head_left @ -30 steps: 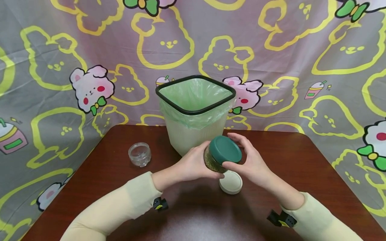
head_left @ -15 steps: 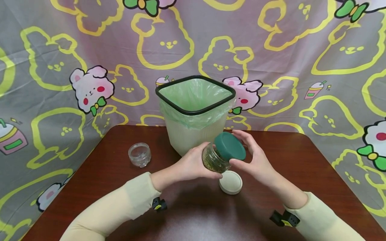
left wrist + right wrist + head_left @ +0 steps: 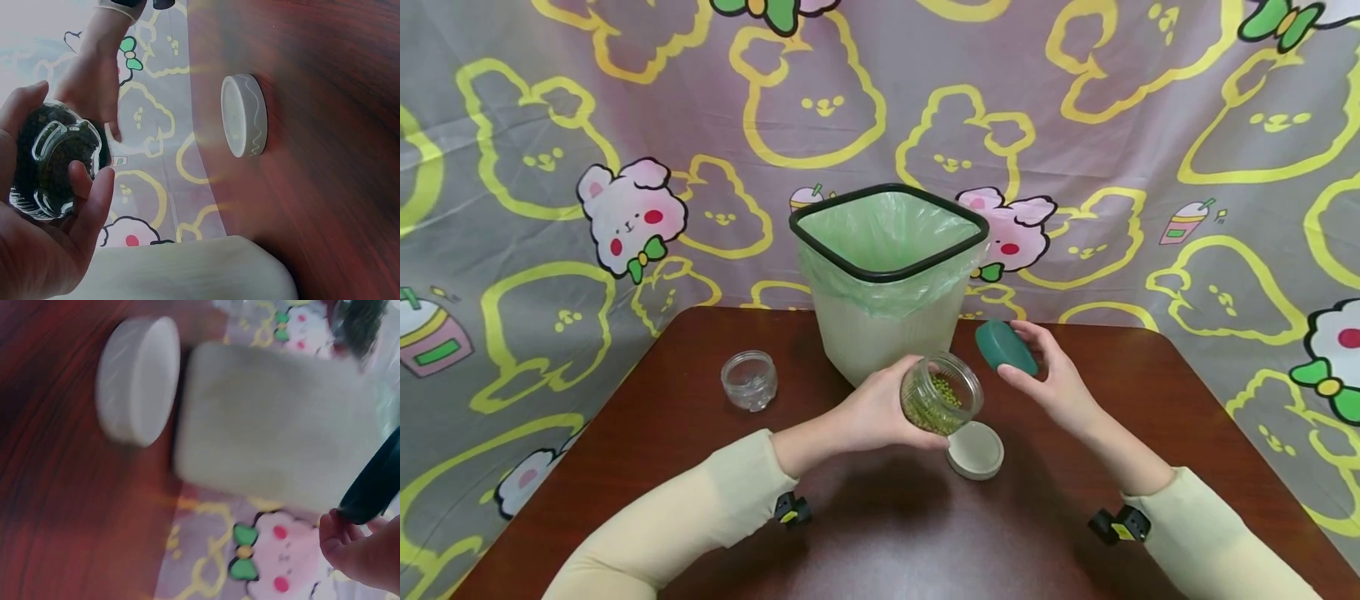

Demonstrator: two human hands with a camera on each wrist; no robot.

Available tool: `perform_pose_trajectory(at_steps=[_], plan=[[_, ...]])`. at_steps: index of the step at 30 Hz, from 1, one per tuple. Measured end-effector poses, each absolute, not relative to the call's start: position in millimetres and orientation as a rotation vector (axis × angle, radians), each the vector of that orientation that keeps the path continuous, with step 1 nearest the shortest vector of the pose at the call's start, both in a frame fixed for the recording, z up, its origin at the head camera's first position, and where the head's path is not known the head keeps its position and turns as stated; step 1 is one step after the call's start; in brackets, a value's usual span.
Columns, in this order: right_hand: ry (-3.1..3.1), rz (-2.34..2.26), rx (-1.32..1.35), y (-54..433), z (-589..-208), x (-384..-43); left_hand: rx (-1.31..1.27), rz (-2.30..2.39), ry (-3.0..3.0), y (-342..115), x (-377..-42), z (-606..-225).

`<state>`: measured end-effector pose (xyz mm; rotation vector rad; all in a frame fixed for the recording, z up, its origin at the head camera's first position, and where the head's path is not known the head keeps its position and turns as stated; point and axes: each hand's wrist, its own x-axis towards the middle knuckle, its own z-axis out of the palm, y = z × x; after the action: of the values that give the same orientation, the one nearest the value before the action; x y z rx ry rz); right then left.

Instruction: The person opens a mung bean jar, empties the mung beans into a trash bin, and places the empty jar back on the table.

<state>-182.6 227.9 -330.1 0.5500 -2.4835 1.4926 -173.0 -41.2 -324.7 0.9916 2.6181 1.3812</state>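
My left hand (image 3: 880, 408) grips a clear glass jar (image 3: 917, 404) and tilts its open mouth to the right. Small green beans (image 3: 946, 392) lie inside it. Off to the right of the jar, my right hand (image 3: 1052, 375) holds a dark green lid (image 3: 1006, 347) by its edge, apart from the jar. In the left wrist view, fingers wrap the jar (image 3: 59, 159) from below. The right wrist view has the green lid (image 3: 375, 481) pinched at the right edge. Below the jar, a white round lid (image 3: 976, 454) lies on the table.
A white trash bin (image 3: 880, 333) with a black rim and green liner bag stands behind the hands. To the left sits a small clear container (image 3: 749, 383) on the brown table (image 3: 700, 500). A patterned curtain (image 3: 700, 117) hangs behind and at both sides.
My right hand has lifted the green lid off the jar and moved it to the right, exposing the jar's mouth and beans. The left hand has kept its hold on the jar.
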Motion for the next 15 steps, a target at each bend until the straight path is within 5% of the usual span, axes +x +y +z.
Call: perform_pose_trajectory(at_steps=[15], plan=[[-2.979, 0.788, 0.444, 265, -380, -216, 0.99, 1.359, 2.64, -43, -170, -327]])
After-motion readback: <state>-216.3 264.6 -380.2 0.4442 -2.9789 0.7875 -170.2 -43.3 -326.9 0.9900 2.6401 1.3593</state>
